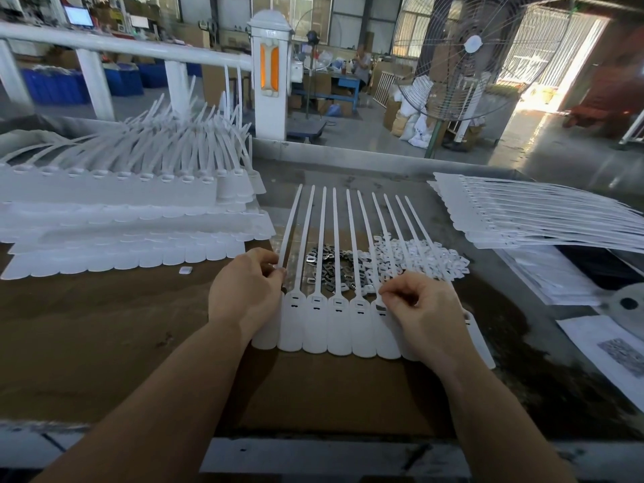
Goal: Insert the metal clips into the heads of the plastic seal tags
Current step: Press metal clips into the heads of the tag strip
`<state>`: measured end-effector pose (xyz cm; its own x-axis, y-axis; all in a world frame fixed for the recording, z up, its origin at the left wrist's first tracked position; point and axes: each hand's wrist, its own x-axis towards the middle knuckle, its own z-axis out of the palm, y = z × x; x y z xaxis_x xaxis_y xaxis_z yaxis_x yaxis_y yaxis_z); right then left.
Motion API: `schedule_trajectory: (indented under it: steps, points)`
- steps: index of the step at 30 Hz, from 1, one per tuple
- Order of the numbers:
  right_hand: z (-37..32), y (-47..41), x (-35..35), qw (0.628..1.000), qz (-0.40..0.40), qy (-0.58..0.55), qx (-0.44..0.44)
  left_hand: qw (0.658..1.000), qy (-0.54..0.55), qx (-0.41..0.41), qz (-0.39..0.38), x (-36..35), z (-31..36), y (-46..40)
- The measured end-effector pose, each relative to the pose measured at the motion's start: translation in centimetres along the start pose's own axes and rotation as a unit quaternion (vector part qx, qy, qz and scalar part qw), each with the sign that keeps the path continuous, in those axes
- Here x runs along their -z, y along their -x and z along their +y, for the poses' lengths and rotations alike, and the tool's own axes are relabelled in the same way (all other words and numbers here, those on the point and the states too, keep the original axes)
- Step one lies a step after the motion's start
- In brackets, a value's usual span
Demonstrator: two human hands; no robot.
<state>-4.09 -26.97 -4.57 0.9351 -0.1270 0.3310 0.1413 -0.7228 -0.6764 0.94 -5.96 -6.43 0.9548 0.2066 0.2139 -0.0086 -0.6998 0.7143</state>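
Observation:
A joined strip of white plastic seal tags (339, 329) lies flat on the brown board, straps pointing away from me. Several heads near the middle show dark slots. Behind the strip lies a pile of grey metal clips (334, 270), with a heap of small white plastic caps (418, 254) to its right. My left hand (245, 291) rests on the strip's left end, fingers curled and pinching at the leftmost strap. My right hand (418, 308) covers the strip's right part, thumb and forefinger pinching a small dark metal clip over a tag head.
Tall stacks of white tag strips (122, 210) fill the left of the table. Another stack (540, 214) lies at the right, with papers (603, 346) and a round white part near it. One loose white cap (185, 270) sits left of my hand. A standing fan (470, 57) rises beyond the table.

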Motion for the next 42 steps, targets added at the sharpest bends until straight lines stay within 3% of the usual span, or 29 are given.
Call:
schedule_trajectory:
  steps: [19, 42]
  points:
    - [-0.03, 0.04, -0.35, 0.998, -0.014, 0.059, 0.002, 1.000, -0.002, -0.003, 0.001, 0.11, 0.17, 0.16]
    - [0.26, -0.33, -0.25, 0.998, -0.044, 0.026, -0.041, 1.000, -0.003, -0.002, -0.004, 0.22, 0.20, 0.16]
